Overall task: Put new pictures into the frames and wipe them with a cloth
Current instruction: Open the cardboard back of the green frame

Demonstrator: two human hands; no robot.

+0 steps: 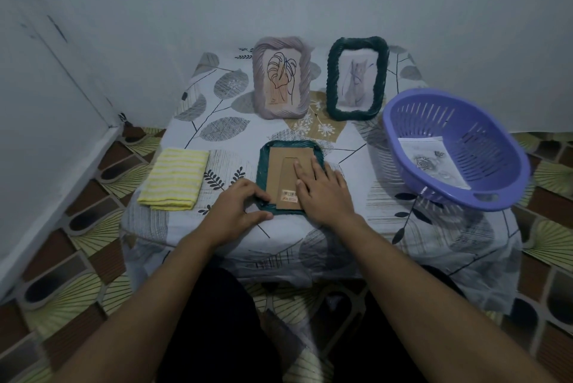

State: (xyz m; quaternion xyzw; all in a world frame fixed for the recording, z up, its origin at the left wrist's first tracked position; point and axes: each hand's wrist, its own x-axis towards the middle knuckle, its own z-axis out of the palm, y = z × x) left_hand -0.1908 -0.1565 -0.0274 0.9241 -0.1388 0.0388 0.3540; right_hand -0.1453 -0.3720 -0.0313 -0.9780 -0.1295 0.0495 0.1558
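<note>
Left hand [238, 206] curls its thumb and fingers round the near-left corner of a teal frame [263, 165], at about 7 o'clock on the frame. Right hand [322, 187] lies flat with its fingers straight and close together. It presses down on the brown cardboard backing [279, 171] from the 4 o'clock side.

The teal frame lies face down in the middle of the surface [217, 134], which is covered by a white sheet printed with grey leaves. A small barcode label [289, 195] sits at the backing's near edge, between the two hands.

At 9 o'clock from the frame, well apart from it, a folded yellow striped cloth [175, 178] lies flat. At 12 o'clock a mauve frame [280, 77] stands upright, showing a line drawing of a leaf. Just beside it, at 1 o'clock, a dark green frame [356, 78] stands holding a faint drawing of a cat. At 3 o'clock a purple basket [483, 134] with slotted walls sits by the surface's right edge. A printed picture [431, 162] of a rose lies inside it.
</note>
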